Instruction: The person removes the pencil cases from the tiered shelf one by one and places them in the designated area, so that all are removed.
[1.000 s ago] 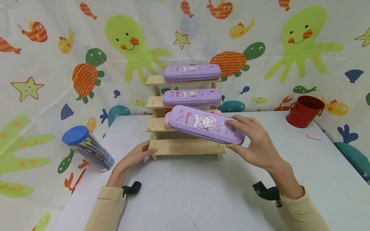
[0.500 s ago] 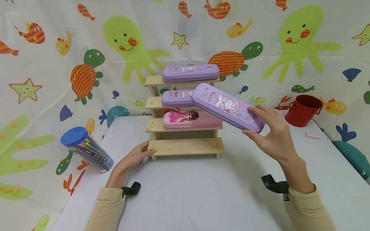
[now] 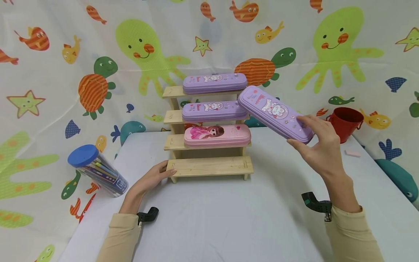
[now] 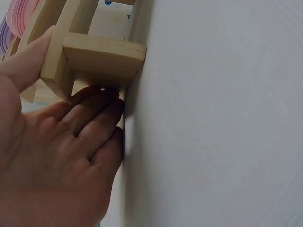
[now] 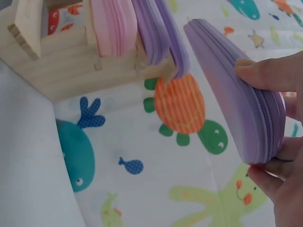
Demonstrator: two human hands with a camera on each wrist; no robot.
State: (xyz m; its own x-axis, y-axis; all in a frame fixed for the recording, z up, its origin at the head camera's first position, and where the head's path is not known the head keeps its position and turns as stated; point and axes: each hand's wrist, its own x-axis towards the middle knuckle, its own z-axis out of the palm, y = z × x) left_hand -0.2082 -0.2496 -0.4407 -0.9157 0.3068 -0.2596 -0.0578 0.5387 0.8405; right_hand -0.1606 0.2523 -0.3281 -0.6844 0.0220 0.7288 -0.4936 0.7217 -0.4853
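My right hand (image 3: 322,145) grips a purple pencil case (image 3: 276,113) with a bunny print by its right end. It is raised and tilted, to the right of a stepped wooden shelf (image 3: 209,166); in the right wrist view the thumb presses near its zip (image 5: 253,92). My left hand (image 4: 71,142) holds the left end of the lowest step, thumb on top and fingers curled underneath. On the shelf, a purple case (image 3: 214,83) lies on the top step, another purple case (image 3: 209,111) below it, and a pink case (image 3: 229,135) with a doll print on the third step.
A clear tub of pencils (image 3: 101,173) with a blue lid stands at the left of the white table (image 3: 209,218). At the right are a red bucket (image 3: 345,120) and a small pink eraser (image 3: 352,153). A sea-animal print curtain (image 3: 222,40) hangs behind.
My right hand has carried the purple pencil case up and right, from in front of the shelf, uncovering the pink case. My left hand stays on the lowest step.
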